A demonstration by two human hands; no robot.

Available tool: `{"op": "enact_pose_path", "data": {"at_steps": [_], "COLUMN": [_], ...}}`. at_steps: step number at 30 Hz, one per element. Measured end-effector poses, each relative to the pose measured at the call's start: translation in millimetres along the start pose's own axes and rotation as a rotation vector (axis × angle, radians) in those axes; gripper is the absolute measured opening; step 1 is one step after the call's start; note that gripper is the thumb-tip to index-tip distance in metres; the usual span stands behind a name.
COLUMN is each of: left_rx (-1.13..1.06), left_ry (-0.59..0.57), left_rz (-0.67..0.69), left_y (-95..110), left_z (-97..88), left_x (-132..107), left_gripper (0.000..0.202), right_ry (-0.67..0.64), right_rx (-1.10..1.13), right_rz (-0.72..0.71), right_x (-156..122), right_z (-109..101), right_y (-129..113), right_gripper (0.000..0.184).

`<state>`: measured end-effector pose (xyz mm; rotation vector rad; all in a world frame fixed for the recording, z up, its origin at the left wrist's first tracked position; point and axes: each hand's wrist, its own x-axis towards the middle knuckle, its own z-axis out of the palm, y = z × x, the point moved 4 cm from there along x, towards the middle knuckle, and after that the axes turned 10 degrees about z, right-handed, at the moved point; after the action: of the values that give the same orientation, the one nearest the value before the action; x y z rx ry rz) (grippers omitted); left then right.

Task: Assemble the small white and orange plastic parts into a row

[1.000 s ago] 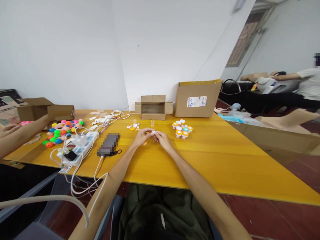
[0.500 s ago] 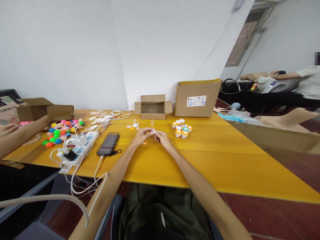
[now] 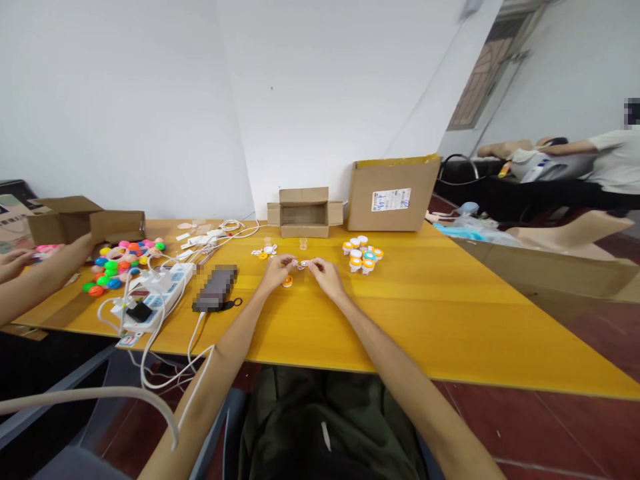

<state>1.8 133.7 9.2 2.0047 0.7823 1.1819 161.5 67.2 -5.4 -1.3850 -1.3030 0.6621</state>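
My left hand point(image 3: 278, 272) and my right hand point(image 3: 324, 276) face each other just above the table, fingertips pinched. Between them are small white plastic parts point(image 3: 303, 265), seemingly one in each pinch; their exact shape is too small to tell. An orange-and-white round piece point(image 3: 287, 282) lies on the table right by my left hand. Behind the hands stands a clear plastic cup point(image 3: 303, 244). Loose white pieces point(image 3: 257, 253) and an orange ring point(image 3: 263, 256) lie to the left. Several orange-and-white capped pieces point(image 3: 355, 261) are clustered to the right, one with a teal top.
An open small carton point(image 3: 304, 220) and a large cardboard box point(image 3: 393, 197) stand against the wall. Leftward lie a phone point(image 3: 218, 288), a power strip point(image 3: 165, 297) with cables, and colourful ball rings point(image 3: 123, 263). A co-worker's arm point(image 3: 47, 277) reaches in at far left.
My hands have moved slightly apart, the white parts now showing in a gap between the fingertips. The orange-and-white piece by my left hand is more exposed. The view shifted slightly.
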Motion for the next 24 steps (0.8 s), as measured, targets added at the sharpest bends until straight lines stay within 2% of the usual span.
{"op": "enact_pose_path", "data": {"at_steps": [5,12,21,24], "left_rx": [0.052,0.115,0.102,0.107], "left_ry": [-0.045,-0.057,-0.052,-0.064], "left_rz": [-0.034,-0.031,-0.017,-0.028], "left_y": [-9.3,-11.3,-9.2,-7.2], "left_z": [2.9,2.0,1.7,2.3], "left_x": [-2.0,-3.2,-3.7,-3.9], "left_gripper": [0.008,0.008,0.004,0.005], "right_ry": [0.01,-0.036,-0.024,-0.001], "right_rx": [-0.221,-0.393,-0.403,-0.418], "right_rz": [-0.068,-0.072,-0.049,-0.089], "right_x": [-2.0,-1.3,-2.0,-3.6], "right_z": [-1.0,5.6,6.4,6.8], "right_y": [-1.2,8.1,9.2,6.8], "right_gripper": [0.015,0.007,0.016,0.021]}}
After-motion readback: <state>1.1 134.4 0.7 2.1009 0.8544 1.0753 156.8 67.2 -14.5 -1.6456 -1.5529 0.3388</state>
